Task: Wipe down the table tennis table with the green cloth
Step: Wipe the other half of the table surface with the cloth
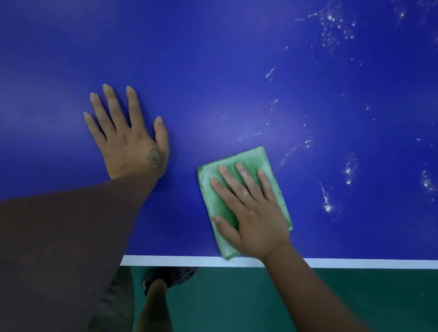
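The blue table tennis table (224, 57) fills most of the view, with a white line (365, 263) along its near edge. A folded green cloth (242, 163) lies flat on it close to that edge. My right hand (251, 210) presses down on the cloth with straight, spread fingers. My left hand (128, 133) rests flat on the bare blue surface to the left of the cloth, fingers spread. White specks and wet smears (328, 200) dot the table to the right of and beyond the cloth.
Below the table edge is a dark green floor (305, 312). My leg and a dark shoe (169, 277) stand right under the edge. My left sleeve (38, 254) covers the lower left.
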The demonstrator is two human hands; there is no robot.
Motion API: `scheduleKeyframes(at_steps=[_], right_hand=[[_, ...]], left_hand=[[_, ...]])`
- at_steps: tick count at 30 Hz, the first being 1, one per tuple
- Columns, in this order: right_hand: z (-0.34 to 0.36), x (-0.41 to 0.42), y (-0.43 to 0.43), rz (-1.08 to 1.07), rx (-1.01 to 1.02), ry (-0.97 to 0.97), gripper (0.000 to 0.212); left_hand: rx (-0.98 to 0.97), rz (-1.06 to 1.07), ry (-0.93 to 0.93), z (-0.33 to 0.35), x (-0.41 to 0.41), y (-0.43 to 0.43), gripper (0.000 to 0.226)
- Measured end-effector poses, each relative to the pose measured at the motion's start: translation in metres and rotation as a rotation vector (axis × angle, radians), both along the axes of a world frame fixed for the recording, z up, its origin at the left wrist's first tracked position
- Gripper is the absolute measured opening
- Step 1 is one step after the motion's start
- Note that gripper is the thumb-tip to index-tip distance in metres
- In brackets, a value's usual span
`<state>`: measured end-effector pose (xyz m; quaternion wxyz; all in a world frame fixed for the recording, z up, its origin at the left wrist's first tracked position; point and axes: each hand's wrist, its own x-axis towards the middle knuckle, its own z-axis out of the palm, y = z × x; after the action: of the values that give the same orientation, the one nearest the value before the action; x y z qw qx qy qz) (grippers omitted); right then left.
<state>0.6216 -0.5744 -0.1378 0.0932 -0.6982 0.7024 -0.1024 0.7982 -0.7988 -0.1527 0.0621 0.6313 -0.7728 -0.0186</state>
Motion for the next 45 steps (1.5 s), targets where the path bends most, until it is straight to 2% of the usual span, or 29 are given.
scheduleKeyframes(at_steps=[6,15,21,26,31,35,38,41,45], right_hand=[[-0.003,-0.05,-0.073,0.023,-0.055,0.016,0.068],[0.004,-0.095,-0.168,-0.188,-0.028,0.131,0.068],[0.005,-0.031,-0.15,-0.337,0.028,0.157,0.073],[-0.002,0.002,-0.101,-0.233,-0.032,0.073,0.072],[0.0,-0.035,-0.154,-0.217,-0.023,0.085,0.073],[0.001,-0.076,-0.232,-0.345,-0.017,0.096,0.072],[0.003,-0.104,-0.268,-0.358,0.017,0.081,0.072],[0.005,-0.133,-0.262,-0.306,0.008,0.071,0.073],[0.014,-0.164,-0.228,-0.365,0.018,0.014,0.075]], left_hand=[[-0.033,0.011,0.011,-0.006,0.002,-0.001,0.075],[-0.023,0.014,0.045,0.0,-0.001,0.0,0.075],[-0.026,0.005,0.053,-0.001,0.0,0.0,0.075],[-0.033,0.016,0.053,-0.002,0.001,-0.001,0.075],[-0.053,0.018,0.081,-0.001,0.0,-0.002,0.072],[-0.025,0.031,0.086,0.003,-0.002,-0.001,0.073],[0.024,0.035,0.069,0.006,-0.002,0.0,0.074],[0.052,0.044,0.051,0.009,-0.002,-0.001,0.075],[0.072,0.033,0.067,0.014,-0.007,0.0,0.075]])
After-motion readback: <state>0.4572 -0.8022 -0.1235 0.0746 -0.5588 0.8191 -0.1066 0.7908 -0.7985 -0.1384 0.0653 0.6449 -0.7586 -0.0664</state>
